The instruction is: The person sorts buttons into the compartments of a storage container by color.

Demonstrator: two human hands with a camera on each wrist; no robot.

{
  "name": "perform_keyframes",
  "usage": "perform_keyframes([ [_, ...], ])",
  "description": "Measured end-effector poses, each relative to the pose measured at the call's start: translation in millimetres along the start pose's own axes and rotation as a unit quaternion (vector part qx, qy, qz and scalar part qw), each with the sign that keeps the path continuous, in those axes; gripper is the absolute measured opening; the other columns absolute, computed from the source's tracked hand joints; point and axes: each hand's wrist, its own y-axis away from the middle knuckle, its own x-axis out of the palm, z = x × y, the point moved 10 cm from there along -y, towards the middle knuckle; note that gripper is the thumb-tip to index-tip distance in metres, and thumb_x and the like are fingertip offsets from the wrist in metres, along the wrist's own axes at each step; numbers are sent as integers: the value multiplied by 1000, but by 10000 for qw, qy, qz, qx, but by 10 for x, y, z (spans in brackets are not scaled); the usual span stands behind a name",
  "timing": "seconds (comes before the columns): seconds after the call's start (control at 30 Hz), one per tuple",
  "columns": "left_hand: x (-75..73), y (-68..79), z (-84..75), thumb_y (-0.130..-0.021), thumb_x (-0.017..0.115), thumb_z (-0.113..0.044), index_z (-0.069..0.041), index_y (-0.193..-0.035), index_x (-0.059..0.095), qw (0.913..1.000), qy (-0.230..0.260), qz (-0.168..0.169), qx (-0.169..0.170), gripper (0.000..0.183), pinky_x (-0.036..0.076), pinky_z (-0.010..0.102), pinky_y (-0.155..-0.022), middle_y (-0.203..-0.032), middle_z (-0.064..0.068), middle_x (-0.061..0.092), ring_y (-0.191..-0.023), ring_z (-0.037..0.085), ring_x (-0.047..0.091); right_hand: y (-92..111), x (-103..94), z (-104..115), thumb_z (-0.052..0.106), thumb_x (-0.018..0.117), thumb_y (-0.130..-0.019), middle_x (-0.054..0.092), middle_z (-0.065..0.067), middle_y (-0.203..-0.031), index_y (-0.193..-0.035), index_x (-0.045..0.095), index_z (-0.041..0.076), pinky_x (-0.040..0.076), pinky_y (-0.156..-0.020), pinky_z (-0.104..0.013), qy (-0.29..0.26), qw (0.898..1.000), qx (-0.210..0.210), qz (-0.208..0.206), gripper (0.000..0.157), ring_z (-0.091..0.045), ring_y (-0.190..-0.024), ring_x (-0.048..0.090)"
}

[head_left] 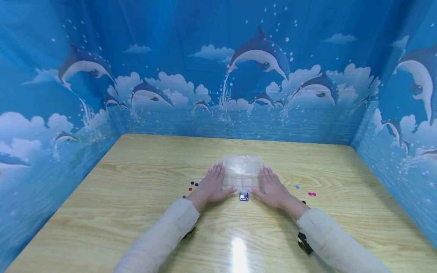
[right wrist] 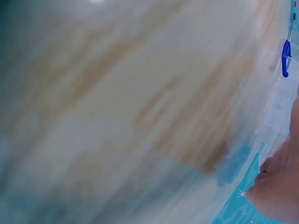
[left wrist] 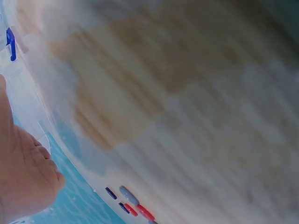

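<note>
A clear plastic box (head_left: 241,181) lies on the wooden table, its see-through lid (head_left: 242,163) tipped back on the far side. Dividers show faintly inside, and a blue latch (head_left: 244,196) sits at the middle of its near edge. Along the box's left side lies my left hand (head_left: 215,185), fingers straight and pointing away, thumb reaching toward the latch. My right hand (head_left: 273,189) mirrors it on the right side, with straight fingers and its thumb near the front edge. Both wrist views show the blue latch (left wrist: 11,44) and part of a hand (right wrist: 275,186) at the frame's edge.
Left of the box are several small discs, dark blue (head_left: 192,183) and red (head_left: 190,189). On the right lie a light blue disc (head_left: 297,187), two pink discs (head_left: 312,194) and a black one (head_left: 304,202). A dolphin-print curtain (head_left: 205,57) surrounds the table (head_left: 157,159).
</note>
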Motion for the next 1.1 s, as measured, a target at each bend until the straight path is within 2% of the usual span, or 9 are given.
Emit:
perform_keyframes([
  [1.1,7,170,-97,-91,36,-62,3,-147,12,9999,-81,58,30,90,10,39,-119,-155,19,5,-144,32,7,192,-33,94,50,44,-93,13,-32,-149,-142,14,-14,16,-113,-56,151,9996,-74,-218,86,-47,-138,13],
])
